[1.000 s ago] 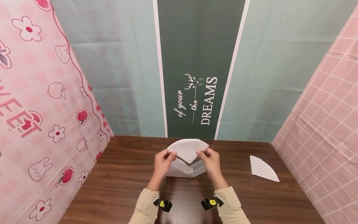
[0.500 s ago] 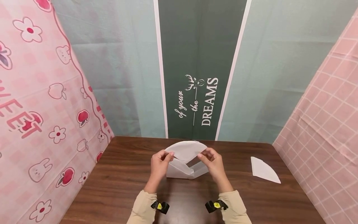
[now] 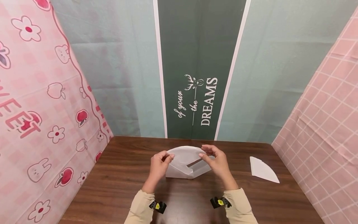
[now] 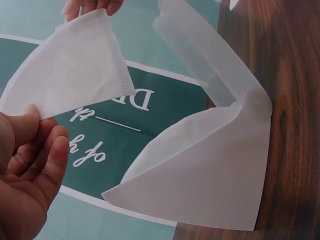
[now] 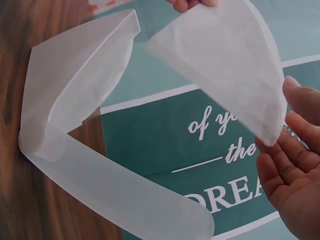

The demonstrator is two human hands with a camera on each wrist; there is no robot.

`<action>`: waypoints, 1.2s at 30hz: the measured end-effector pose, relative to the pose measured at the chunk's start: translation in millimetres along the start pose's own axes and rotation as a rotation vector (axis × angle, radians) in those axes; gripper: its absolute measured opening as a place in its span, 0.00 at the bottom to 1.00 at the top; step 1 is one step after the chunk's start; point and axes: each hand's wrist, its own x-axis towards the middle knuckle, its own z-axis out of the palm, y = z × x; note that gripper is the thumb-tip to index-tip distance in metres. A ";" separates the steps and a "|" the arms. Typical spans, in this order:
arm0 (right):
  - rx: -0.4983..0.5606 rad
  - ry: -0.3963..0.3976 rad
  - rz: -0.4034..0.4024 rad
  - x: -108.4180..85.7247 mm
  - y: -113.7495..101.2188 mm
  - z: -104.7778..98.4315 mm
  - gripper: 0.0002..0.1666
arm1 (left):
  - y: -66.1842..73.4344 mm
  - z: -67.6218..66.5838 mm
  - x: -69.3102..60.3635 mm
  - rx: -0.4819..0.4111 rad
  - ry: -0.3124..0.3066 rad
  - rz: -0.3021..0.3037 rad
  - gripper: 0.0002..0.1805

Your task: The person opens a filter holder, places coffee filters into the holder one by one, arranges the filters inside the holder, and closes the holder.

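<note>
A white cone-shaped paper coffee filter (image 3: 184,154) is held up above the table. At its left corner my left hand (image 3: 159,166) pinches it between thumb and fingers. My right hand (image 3: 219,163) is at the opposite corner; in the right wrist view its fingers touch the filter (image 5: 225,60), with the thumb (image 5: 302,97) beside the edge. Below stands a pale wedge-shaped filter case (image 4: 200,185), its translucent flap (image 5: 115,185) swung out. White paper (image 4: 172,137) shows inside the case.
Another folded white filter (image 3: 263,169) lies on the right of the brown wooden table (image 3: 112,186). Behind the table hangs a green and teal cloth (image 3: 137,77) with lettering. Pink patterned cloths flank both sides.
The filter has come down slightly, its lower tip now overlapping the case in the head view. My right hand has shifted right, its thumb and fingers spread more. My left hand keeps its pinch.
</note>
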 end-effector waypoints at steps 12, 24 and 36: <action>-0.139 -0.044 -0.024 0.7 -4.7 8.7 0.14 | -4.6 10.0 -5.4 0.058 -0.079 0.057 0.10; -0.256 -0.118 -0.112 0.9 -4.3 13.7 0.11 | -5.0 11.1 -6.8 0.152 -0.094 0.164 0.11; -0.263 -0.131 -0.068 -1.2 -6.0 11.0 0.06 | -7.5 6.8 -7.9 0.131 -0.137 0.139 0.06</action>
